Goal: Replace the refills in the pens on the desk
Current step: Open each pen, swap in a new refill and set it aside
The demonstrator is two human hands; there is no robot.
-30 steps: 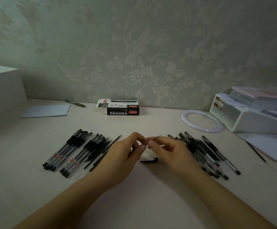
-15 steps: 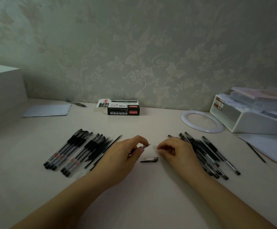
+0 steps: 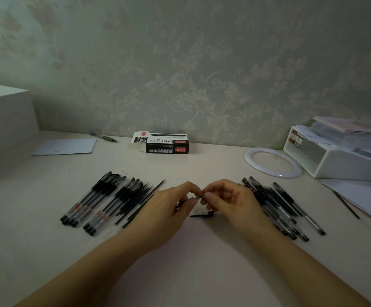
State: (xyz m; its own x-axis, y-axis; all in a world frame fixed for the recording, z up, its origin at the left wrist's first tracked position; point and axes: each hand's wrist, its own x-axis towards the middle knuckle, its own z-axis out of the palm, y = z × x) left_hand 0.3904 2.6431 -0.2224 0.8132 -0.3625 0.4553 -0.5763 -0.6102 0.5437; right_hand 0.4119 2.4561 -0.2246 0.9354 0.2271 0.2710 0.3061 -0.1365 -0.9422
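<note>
**Both hands meet on one pen above the desk**

Pale floral wallpaper backs a cream desk [image 3: 202,273] with pens laid out in two groups. Between them, the left hand [image 3: 169,211] and the right hand [image 3: 231,202] come together just above the surface, their fingertips almost touching.

A small silvery pen tip [image 3: 198,197] shows in the gap between the two sets of fingers. The left thumb and forefinger are curled round the pen [image 3: 181,203], whose dark body is mostly hidden under the palm. The right fingers pinch at the tip end; whether they hold a loose tip piece or only steady it is too small to tell.

Just below the right fingers a black pen cap [image 3: 202,214] lies on the desk. Outward from the left knuckles sits a tidy row of pens and bare refills [image 3: 113,202]; outward from the right knuckles lies a looser pile of pens [image 3: 277,209]. Well beyond the fingertips, by the wall, stands a refill box [image 3: 166,144].

My reading is that the tip is being screwed on or off. The risks look small but real: a tiny tip piece can slip from a two-finger pinch and roll away, and crooked threading could jam it. The right wrist rests close to the loose pile, so a careless sweep could scatter it or mix finished pens with unfinished ones.
</note>
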